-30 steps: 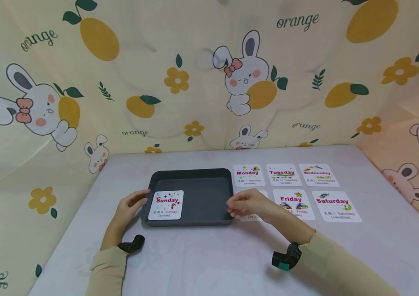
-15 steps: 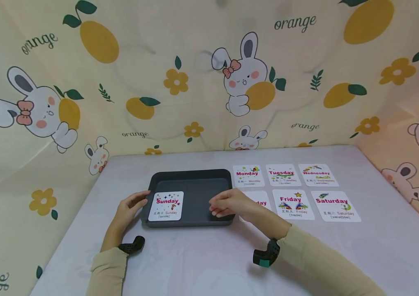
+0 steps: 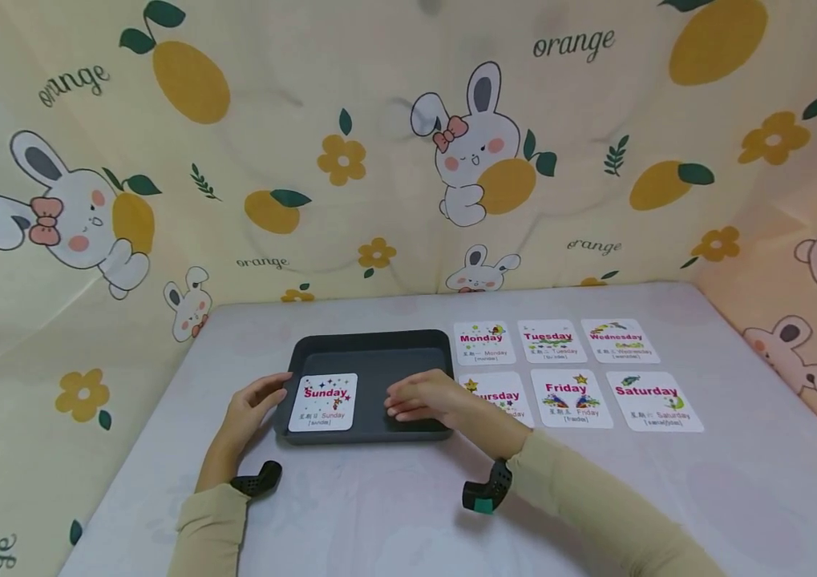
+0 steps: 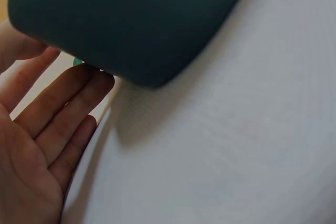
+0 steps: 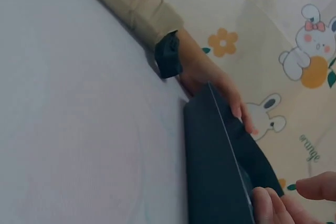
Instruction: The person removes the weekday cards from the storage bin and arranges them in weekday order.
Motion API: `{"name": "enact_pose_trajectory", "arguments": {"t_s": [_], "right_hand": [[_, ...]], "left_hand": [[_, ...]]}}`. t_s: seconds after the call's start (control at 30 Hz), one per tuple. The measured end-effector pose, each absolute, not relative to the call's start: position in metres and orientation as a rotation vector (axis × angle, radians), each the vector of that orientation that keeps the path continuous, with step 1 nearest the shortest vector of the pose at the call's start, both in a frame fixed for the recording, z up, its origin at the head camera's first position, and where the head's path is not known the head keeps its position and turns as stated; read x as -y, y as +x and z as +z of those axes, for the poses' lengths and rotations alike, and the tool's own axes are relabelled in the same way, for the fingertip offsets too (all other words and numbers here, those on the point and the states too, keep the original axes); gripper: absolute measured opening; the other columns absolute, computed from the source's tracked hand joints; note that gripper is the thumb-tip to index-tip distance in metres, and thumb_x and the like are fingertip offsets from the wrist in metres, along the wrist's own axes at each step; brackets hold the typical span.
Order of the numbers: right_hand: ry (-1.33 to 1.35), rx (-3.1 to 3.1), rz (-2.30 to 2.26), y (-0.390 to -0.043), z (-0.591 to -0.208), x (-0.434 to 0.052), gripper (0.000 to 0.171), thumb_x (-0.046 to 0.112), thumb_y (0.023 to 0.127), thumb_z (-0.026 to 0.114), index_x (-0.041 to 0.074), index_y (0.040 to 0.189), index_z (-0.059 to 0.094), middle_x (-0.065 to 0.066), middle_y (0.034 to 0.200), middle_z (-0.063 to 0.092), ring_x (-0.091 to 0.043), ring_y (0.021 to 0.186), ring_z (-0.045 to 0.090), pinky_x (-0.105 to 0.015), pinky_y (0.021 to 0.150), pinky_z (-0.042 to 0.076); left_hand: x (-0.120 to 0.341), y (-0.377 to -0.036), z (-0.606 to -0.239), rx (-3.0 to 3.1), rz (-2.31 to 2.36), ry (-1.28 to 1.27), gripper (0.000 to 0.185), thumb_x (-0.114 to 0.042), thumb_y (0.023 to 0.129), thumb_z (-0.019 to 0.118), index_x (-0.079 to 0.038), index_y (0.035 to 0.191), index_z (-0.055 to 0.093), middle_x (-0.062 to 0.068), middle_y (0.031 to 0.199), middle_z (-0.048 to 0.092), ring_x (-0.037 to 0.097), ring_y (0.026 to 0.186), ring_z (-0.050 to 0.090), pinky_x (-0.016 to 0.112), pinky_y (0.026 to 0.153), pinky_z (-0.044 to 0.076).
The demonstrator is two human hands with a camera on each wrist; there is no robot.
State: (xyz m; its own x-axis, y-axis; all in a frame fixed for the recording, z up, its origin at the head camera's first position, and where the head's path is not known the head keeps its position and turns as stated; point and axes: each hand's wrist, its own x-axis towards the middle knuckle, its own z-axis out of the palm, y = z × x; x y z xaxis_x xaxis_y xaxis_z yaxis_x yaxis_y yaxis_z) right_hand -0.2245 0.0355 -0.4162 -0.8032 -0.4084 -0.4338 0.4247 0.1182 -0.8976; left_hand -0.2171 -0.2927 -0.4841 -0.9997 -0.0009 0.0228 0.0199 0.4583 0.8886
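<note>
A dark grey tray point(image 3: 372, 438) lies on the table, with a white "Sunday" card point(image 3: 325, 403) face up in its left part. At the tray's left side, my left hand point(image 3: 245, 413) rests with its fingers against the outer wall; the left wrist view has this hand point(image 4: 47, 124) beside the dark wall, fingers loosely extended. Over the right part of the tray hovers my right hand point(image 3: 444, 401), its fingers slightly bent. In the right wrist view, thumb and fingers of that hand point(image 5: 286, 208) stand apart, and no card shows between them.
Right of the tray, two rows of cards lie face up: Monday point(image 3: 480, 344), Tuesday point(image 3: 551, 342) and Wednesday point(image 3: 619, 342) behind, Thursday point(image 3: 505, 385), Friday point(image 3: 570, 401) and Saturday point(image 3: 655, 403) in front. My right forearm partly covers Thursday. A printed cloth point(image 3: 379, 80) hangs behind the table.
My right hand has moved left from the tray's right edge to over its inside, uncovering the Friday card and more of the Thursday card. The left hand stays in place.
</note>
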Motion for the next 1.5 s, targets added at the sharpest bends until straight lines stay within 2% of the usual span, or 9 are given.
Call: {"name": "enact_pose_trajectory", "arguments": {"t_s": [0.37, 0.53, 0.67, 0.83, 0.97, 1.07, 1.33, 1.43, 1.5], "right_hand": [[0.217, -1.760, -1.840, -0.245, -0.432, -0.011, 0.031, 0.005, 0.090, 0.062, -0.006, 0.119, 0.062, -0.009, 0.092, 0.076, -0.011, 0.070, 0.070, -0.023, 0.068, 0.060], [0.241, -1.757, -1.869, -0.253, -0.438, 0.000, 0.031, 0.006, 0.092, 0.060, -0.005, 0.120, 0.062, -0.018, 0.107, 0.073, -0.012, 0.073, 0.070, -0.025, 0.071, 0.060], [0.204, -1.754, -1.884, -0.255, -0.440, 0.010, 0.033, 0.004, 0.093, 0.058, -0.005, 0.124, 0.059, -0.021, 0.121, 0.068, -0.014, 0.084, 0.072, -0.026, 0.077, 0.060], [0.172, -1.738, -1.906, -0.257, -0.443, 0.018, 0.036, 0.001, 0.093, 0.055, -0.004, 0.129, 0.057, -0.022, 0.126, 0.064, -0.017, 0.092, 0.073, -0.027, 0.080, 0.060], [0.198, -1.717, -1.921, -0.259, -0.445, 0.022, 0.036, 0.002, 0.094, 0.054, -0.004, 0.129, 0.056, -0.021, 0.127, 0.064, -0.016, 0.090, 0.073, -0.026, 0.077, 0.060], [0.244, -1.716, -1.926, -0.259, -0.444, 0.024, 0.035, 0.004, 0.095, 0.053, -0.003, 0.129, 0.056, -0.020, 0.127, 0.065, -0.020, 0.096, 0.074, -0.024, 0.075, 0.060], [0.353, -1.712, -1.961, -0.256, -0.439, 0.034, 0.038, -0.004, 0.093, 0.052, -0.005, 0.130, 0.055, -0.022, 0.127, 0.064, -0.022, 0.097, 0.074, -0.024, 0.075, 0.060], [0.417, -1.696, -1.979, -0.255, -0.436, 0.039, 0.035, -0.002, 0.094, 0.051, -0.006, 0.129, 0.056, -0.022, 0.123, 0.067, -0.019, 0.086, 0.075, -0.023, 0.072, 0.060], [0.470, -1.686, -1.994, -0.255, -0.434, 0.042, 0.032, 0.001, 0.095, 0.052, -0.007, 0.125, 0.057, -0.020, 0.111, 0.071, -0.014, 0.074, 0.073, -0.020, 0.066, 0.059]], "left_hand": [[0.293, -0.216, -0.483, 2.668, -1.628, -0.010, 0.045, -0.035, 0.097, 0.056, -0.011, 0.135, 0.055, 0.013, 0.143, 0.053, -0.024, 0.105, 0.046, -0.002, 0.090, 0.037], [0.294, -0.215, -0.482, 2.663, -1.634, 0.013, 0.043, -0.033, 0.097, 0.055, -0.012, 0.135, 0.055, 0.011, 0.144, 0.053, -0.024, 0.105, 0.046, -0.002, 0.090, 0.036], [0.294, -0.214, -0.483, 2.657, -1.628, 0.007, 0.043, -0.032, 0.097, 0.056, -0.012, 0.135, 0.055, 0.012, 0.143, 0.053, -0.024, 0.105, 0.046, -0.002, 0.090, 0.037], [0.293, -0.215, -0.484, 2.654, -1.631, -0.011, 0.043, -0.033, 0.097, 0.056, -0.011, 0.135, 0.055, 0.013, 0.143, 0.053, -0.023, 0.105, 0.046, -0.001, 0.090, 0.037], [0.292, -0.214, -0.484, 2.659, -1.637, -0.001, 0.044, -0.035, 0.097, 0.056, -0.012, 0.135, 0.055, 0.012, 0.144, 0.053, -0.023, 0.106, 0.046, -0.002, 0.091, 0.037], [0.292, -0.214, -0.483, 2.667, -1.634, 0.008, 0.044, -0.035, 0.097, 0.056, -0.012, 0.135, 0.055, 0.010, 0.144, 0.053, -0.023, 0.106, 0.046, -0.002, 0.090, 0.036], [0.292, -0.217, -0.484, 2.665, -1.638, -0.004, 0.043, -0.032, 0.097, 0.056, -0.011, 0.135, 0.055, 0.012, 0.143, 0.053, -0.023, 0.105, 0.046, -0.002, 0.090, 0.036], [0.292, -0.217, -0.484, 2.661, -1.644, -0.006, 0.043, -0.031, 0.097, 0.056, -0.010, 0.134, 0.055, 0.013, 0.143, 0.053, -0.023, 0.105, 0.046, -0.002, 0.090, 0.036], [0.292, -0.217, -0.484, 2.661, -1.647, -0.012, 0.043, -0.031, 0.097, 0.056, -0.010, 0.135, 0.055, 0.013, 0.143, 0.053, -0.023, 0.105, 0.046, -0.002, 0.090, 0.036]]}}
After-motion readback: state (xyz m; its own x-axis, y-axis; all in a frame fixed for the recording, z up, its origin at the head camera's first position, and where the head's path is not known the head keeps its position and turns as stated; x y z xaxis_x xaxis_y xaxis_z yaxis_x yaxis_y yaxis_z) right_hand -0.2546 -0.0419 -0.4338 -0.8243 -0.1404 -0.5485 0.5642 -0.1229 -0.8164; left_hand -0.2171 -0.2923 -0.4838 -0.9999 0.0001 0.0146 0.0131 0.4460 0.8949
